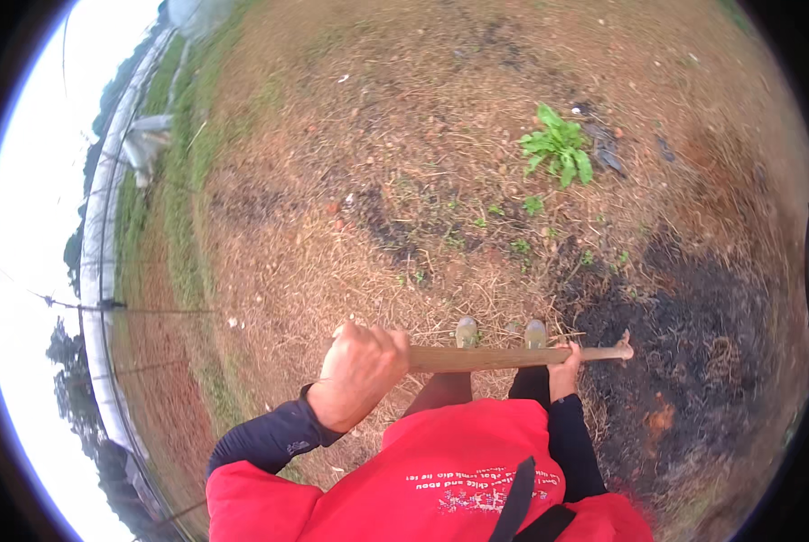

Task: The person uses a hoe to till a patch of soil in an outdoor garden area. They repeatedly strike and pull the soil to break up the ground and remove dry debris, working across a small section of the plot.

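A long wooden handle lies level across the front of my body. My left hand is closed around its left end. Farther along, my right hand grips it close to the other end. Past the right hand sits a small reddish-brown end piece; it may be a tool's head, but its shape is too small to tell. The handle is held above the ground, and my two shoes show just beyond it.
Dry straw and reddish soil cover the ground. A leafy green plant grows ahead, beside dark scraps. A blackened, burnt-looking patch spreads to my right. Along the far left runs a long whitish structure behind a grass strip.
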A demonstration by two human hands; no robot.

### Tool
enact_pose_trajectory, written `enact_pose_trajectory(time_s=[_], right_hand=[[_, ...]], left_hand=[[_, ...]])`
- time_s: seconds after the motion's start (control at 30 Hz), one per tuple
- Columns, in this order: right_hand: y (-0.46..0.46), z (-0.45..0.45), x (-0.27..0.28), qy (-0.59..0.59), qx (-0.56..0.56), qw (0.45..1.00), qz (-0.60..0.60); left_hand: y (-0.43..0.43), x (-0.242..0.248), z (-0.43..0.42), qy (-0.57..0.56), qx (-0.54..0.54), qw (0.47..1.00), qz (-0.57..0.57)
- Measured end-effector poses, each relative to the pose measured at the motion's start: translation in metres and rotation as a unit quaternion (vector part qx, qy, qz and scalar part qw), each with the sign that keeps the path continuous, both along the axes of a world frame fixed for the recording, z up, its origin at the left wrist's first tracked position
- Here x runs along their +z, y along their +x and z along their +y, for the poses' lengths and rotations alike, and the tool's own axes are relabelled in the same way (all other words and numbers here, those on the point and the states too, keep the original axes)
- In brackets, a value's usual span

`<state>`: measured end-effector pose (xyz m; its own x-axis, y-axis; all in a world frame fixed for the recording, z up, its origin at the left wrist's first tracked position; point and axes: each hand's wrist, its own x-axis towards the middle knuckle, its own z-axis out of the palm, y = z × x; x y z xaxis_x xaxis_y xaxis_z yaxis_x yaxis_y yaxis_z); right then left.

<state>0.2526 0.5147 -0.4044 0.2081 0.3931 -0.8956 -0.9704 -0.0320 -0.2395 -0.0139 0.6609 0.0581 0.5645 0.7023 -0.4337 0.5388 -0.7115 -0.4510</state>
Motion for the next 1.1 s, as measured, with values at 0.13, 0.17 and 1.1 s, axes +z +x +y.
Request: enact_pose_trajectory(time_s=[0.13,0.17,1.1], right_hand=[[0.067,-0.051,-0.07,0.017,0.108,0.993,0.032],[0.076,-0.059,-0.082,-0.01,0.14,0.99,0.005],[-0.378,-0.081,0.023,0.024,0.747,0.664,-0.014]], left_hand=[[-0.002,0.001,-0.042,0.047,0.056,0.997,-0.013],[-0.004,0.001,-0.052,0.062,0.065,0.996,-0.02],[-0.252,-0.052,-0.669,0.018,0.835,0.531,-0.141]])
